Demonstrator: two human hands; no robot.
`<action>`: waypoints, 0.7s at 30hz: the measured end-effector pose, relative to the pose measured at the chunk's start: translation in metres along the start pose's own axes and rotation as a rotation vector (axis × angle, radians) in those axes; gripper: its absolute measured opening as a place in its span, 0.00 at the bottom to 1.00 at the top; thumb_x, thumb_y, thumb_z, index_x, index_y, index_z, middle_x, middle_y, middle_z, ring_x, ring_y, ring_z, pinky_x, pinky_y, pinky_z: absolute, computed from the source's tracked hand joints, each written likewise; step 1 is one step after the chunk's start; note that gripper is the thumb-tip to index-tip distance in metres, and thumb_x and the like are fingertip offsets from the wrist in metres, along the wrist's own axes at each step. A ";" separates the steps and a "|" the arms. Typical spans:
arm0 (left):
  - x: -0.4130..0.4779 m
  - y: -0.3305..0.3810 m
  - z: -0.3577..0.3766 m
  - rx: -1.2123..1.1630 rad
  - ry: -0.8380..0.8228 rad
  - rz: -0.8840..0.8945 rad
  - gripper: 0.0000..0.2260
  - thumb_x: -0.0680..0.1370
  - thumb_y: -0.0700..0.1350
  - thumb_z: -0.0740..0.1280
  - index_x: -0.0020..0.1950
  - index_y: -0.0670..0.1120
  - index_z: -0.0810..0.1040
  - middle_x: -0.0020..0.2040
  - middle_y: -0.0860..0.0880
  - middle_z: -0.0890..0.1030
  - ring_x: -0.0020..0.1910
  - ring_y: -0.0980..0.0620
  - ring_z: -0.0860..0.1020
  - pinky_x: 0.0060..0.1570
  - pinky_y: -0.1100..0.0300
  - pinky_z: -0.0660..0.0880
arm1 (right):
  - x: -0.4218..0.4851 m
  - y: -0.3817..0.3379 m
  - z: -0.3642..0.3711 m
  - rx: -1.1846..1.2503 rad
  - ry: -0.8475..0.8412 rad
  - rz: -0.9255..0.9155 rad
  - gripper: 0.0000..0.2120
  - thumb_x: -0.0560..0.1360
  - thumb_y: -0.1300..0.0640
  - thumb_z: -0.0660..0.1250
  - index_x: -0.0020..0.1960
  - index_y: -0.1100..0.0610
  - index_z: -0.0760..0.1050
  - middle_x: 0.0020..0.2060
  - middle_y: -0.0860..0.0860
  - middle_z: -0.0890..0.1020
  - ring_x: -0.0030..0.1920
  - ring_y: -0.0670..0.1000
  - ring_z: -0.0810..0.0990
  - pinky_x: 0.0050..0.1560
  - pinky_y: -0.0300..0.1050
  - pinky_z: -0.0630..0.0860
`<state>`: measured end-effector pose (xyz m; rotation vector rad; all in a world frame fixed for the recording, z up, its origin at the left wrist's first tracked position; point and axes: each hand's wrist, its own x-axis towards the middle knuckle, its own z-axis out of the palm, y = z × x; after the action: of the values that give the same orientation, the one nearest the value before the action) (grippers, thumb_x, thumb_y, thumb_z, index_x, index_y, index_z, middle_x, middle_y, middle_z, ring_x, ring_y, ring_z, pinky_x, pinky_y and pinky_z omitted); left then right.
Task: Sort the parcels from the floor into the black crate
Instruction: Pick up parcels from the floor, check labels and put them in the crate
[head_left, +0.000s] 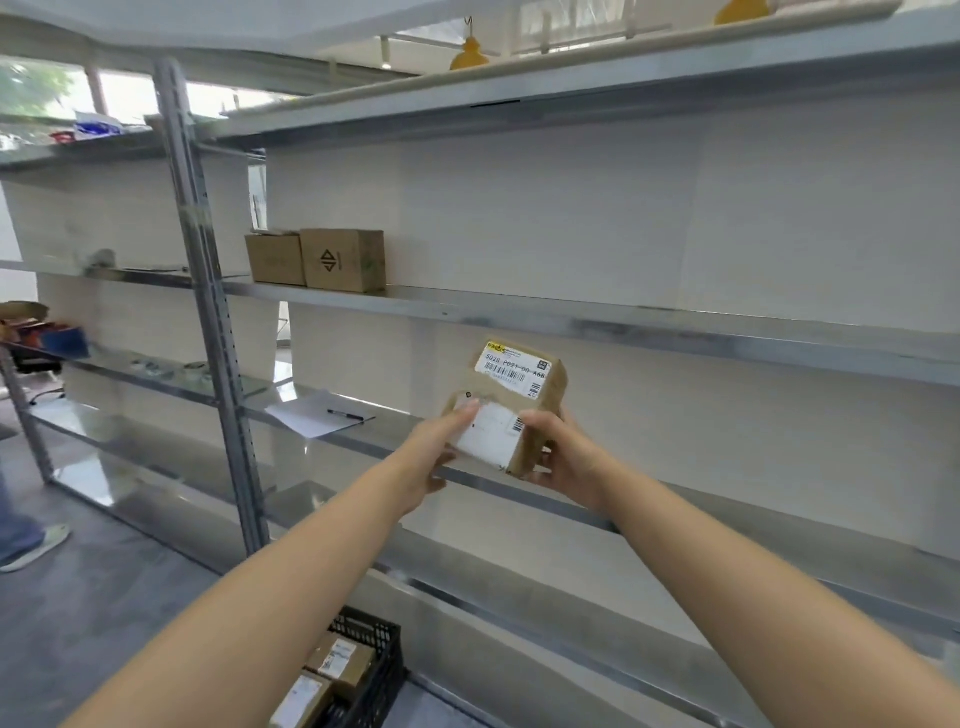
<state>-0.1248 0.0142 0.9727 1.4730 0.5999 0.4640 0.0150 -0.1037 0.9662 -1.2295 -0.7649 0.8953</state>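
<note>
Evidently the parcel is held up in front of the shelves with its printed labels turned toward the person, probably so the label can be read before sorting. It hangs well above the black crate, which sits low on the floor beside the left forearm and already holds two other boxes. The right hand grips the parcel's right end, thumb on the front and fingers curled behind. The left hand steadies the other end with fingers laid nearly straight against it
</note>
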 end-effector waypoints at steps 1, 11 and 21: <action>0.003 0.002 -0.013 0.006 -0.002 0.051 0.25 0.72 0.65 0.63 0.63 0.52 0.75 0.61 0.48 0.78 0.61 0.48 0.73 0.58 0.51 0.69 | 0.003 -0.001 0.002 -0.040 -0.028 0.010 0.32 0.66 0.46 0.70 0.68 0.44 0.65 0.61 0.53 0.77 0.57 0.54 0.78 0.52 0.49 0.80; 0.002 0.000 -0.098 -0.300 0.039 0.109 0.25 0.81 0.61 0.46 0.54 0.55 0.80 0.50 0.50 0.85 0.48 0.52 0.84 0.36 0.61 0.80 | 0.051 0.023 0.112 0.005 -0.027 -0.021 0.25 0.79 0.38 0.47 0.62 0.46 0.76 0.56 0.53 0.83 0.59 0.55 0.80 0.63 0.58 0.73; 0.013 -0.026 -0.236 -0.294 0.169 0.147 0.25 0.80 0.62 0.49 0.44 0.57 0.85 0.47 0.51 0.86 0.46 0.52 0.84 0.40 0.58 0.80 | 0.126 0.075 0.236 -0.071 0.072 -0.021 0.24 0.80 0.43 0.46 0.58 0.50 0.78 0.48 0.50 0.86 0.49 0.51 0.84 0.49 0.47 0.78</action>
<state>-0.2661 0.2040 0.9460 1.2085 0.5326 0.7645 -0.1448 0.1216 0.9367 -1.3068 -0.7560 0.8089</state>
